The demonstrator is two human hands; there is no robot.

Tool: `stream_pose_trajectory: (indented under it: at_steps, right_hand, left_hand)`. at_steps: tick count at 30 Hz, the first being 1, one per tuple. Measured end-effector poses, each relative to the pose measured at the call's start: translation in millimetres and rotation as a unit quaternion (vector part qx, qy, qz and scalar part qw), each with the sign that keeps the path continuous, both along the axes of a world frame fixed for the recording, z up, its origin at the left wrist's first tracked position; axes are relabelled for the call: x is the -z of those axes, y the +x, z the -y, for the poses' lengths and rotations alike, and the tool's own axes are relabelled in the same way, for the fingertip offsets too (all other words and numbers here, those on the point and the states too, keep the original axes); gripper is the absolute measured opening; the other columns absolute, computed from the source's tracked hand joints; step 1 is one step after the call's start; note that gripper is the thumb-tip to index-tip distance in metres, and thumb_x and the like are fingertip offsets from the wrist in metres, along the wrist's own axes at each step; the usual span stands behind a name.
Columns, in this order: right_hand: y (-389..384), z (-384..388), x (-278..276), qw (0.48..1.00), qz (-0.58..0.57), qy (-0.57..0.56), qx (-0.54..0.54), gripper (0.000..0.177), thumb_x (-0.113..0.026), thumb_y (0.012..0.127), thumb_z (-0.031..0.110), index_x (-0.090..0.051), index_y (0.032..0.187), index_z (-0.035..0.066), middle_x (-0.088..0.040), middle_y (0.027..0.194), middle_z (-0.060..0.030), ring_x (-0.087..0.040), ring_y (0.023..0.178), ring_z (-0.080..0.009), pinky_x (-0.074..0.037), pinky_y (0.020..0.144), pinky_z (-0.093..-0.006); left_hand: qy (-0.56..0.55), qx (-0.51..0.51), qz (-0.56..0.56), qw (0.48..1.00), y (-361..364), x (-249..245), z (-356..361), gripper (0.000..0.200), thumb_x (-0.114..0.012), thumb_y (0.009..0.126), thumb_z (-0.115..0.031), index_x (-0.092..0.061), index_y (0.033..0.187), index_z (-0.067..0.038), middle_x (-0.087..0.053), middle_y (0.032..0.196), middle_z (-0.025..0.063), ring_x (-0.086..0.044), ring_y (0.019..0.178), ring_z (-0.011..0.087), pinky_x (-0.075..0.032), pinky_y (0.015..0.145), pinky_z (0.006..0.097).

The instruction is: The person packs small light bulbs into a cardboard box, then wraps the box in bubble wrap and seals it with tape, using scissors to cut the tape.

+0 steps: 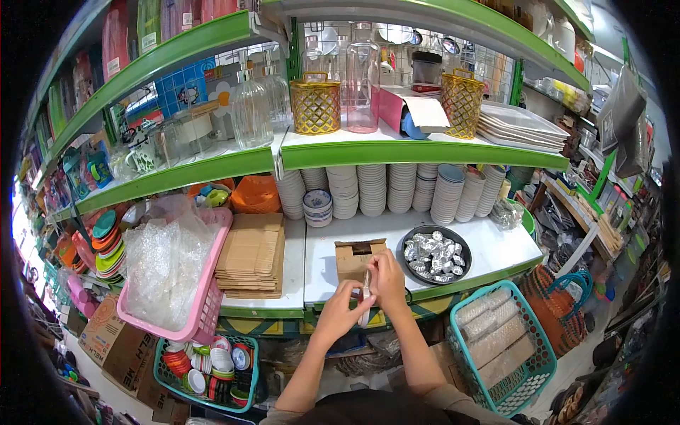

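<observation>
One left hand (342,304) and one right hand (388,285) pinch a small, thin item (367,285) between their fingertips, just below the frame's centre; its kind is unclear. A cardboard box (351,267) stands just above; a dark pan (464,246) of silvery pieces (435,253) sits centre right.

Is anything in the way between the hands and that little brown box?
Nothing visible blocks them. The small cardboard box sits just beyond the left hand and right hand, which pinch a small thing. The dark pan of silvery pieces is off to the right.
</observation>
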State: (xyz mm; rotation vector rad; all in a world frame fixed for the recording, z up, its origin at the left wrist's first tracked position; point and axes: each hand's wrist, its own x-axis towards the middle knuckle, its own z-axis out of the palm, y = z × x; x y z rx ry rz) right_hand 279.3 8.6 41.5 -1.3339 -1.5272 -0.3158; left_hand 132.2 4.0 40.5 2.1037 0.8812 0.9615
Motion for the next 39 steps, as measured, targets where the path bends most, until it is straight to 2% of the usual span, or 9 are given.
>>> stream_pose_trajectory:
  at_steps: [1,3,6,9,18,28,34,37,39]
  right_hand:
    - [1,-6,1,1.000,0.012,0.005,-0.005,0.016,-0.061,0.077,0.002,-0.049,0.087,0.002,-0.050,0.082,-0.0135,-0.052,0.076,-0.0342,-0.042,0.067,-0.0406]
    - [1,-14,-3,0.999,0.024,0.015,-0.017,0.018,-0.061,0.075,0.002,-0.049,0.087,0.002,-0.051,0.083,-0.0129,-0.052,0.080,-0.0323,-0.041,0.071,-0.0400]
    - [6,-29,-5,0.997,0.036,0.008,-0.062,0.018,-0.062,0.075,0.002,-0.049,0.087,0.002,-0.052,0.084,-0.0132,-0.052,0.081,-0.0322,-0.041,0.072,-0.0398]
    - [10,-40,-6,0.995,0.040,-0.003,-0.095,0.018,-0.062,0.074,0.002,-0.049,0.087,0.002,-0.054,0.087,-0.0140,-0.053,0.084,-0.0327,-0.041,0.074,-0.0397]
    - [16,-58,4,0.987,-0.019,-0.064,-0.149,0.013,-0.059,0.078,0.002,-0.049,0.087,0.002,-0.057,0.090,-0.0127,-0.056,0.085,-0.0326,-0.044,0.074,-0.0382]
    - [15,-59,9,0.984,-0.011,-0.112,-0.135,0.009,-0.056,0.084,0.007,-0.050,0.089,0.003,-0.057,0.087,-0.0135,-0.057,0.082,-0.0340,-0.044,0.069,-0.0405]
    - [20,-69,14,0.971,-0.055,-0.178,-0.148,0.011,-0.055,0.086,0.012,-0.050,0.091,0.003,-0.057,0.088,-0.0149,-0.056,0.084,-0.0349,-0.044,0.072,-0.0403]
    - [22,-77,19,0.970,-0.063,-0.181,-0.147,0.013,-0.056,0.087,0.015,-0.053,0.091,0.003,-0.059,0.086,-0.0131,-0.058,0.081,-0.0311,-0.044,0.070,-0.0375]
    - [24,-82,22,0.967,-0.039,-0.197,-0.159,0.015,-0.058,0.085,0.016,-0.054,0.090,0.002,-0.060,0.086,-0.0129,-0.056,0.087,-0.0307,-0.044,0.075,-0.0383]
  left_hand:
    - [-0.001,-0.002,0.001,1.000,2,1,0,0.038,-0.061,0.087,-0.033,-0.051,0.111,-0.004,-0.062,0.095,0.0153,-0.063,0.083,0.0250,-0.048,0.077,0.0336]
    - [-0.223,-0.003,0.043,0.974,7,-1,0,0.035,-0.056,0.091,-0.032,-0.053,0.110,-0.003,-0.062,0.100,0.0153,-0.061,0.087,0.0222,-0.047,0.079,0.0322]
    - [-0.254,-0.015,0.084,0.963,13,4,-6,0.039,-0.053,0.093,-0.033,-0.050,0.117,-0.002,-0.060,0.106,0.0157,-0.059,0.096,0.0204,-0.045,0.085,0.0316]
    - [-0.184,-0.035,0.163,0.969,20,26,-19,0.051,-0.057,0.091,-0.039,-0.046,0.124,-0.003,-0.058,0.113,0.0190,-0.063,0.089,0.0226,-0.047,0.080,0.0324]
    - [-0.198,-0.038,0.135,0.970,24,36,-34,0.062,-0.047,0.093,-0.048,-0.039,0.132,0.000,-0.055,0.119,0.0211,-0.056,0.109,0.0274,-0.041,0.094,0.0338]
    - [-0.201,-0.052,0.111,0.972,22,37,-37,0.064,-0.046,0.093,-0.047,-0.038,0.136,-0.001,-0.057,0.118,0.0210,-0.055,0.111,0.0271,-0.041,0.094,0.0332]
    - [-0.189,-0.050,0.121,0.973,21,41,-38,0.064,-0.049,0.092,-0.048,-0.040,0.136,-0.003,-0.057,0.113,0.0178,-0.058,0.100,0.0229,-0.043,0.089,0.0301]
    - [-0.198,-0.037,0.116,0.973,20,39,-36,0.064,-0.051,0.091,-0.048,-0.040,0.136,-0.003,-0.058,0.108,0.0151,-0.060,0.090,0.0193,-0.044,0.084,0.0289]
    - [-0.200,-0.026,0.124,0.972,19,43,-37,0.064,-0.053,0.090,-0.047,-0.039,0.135,-0.004,-0.057,0.106,0.0135,-0.061,0.085,0.0173,-0.046,0.081,0.0290]
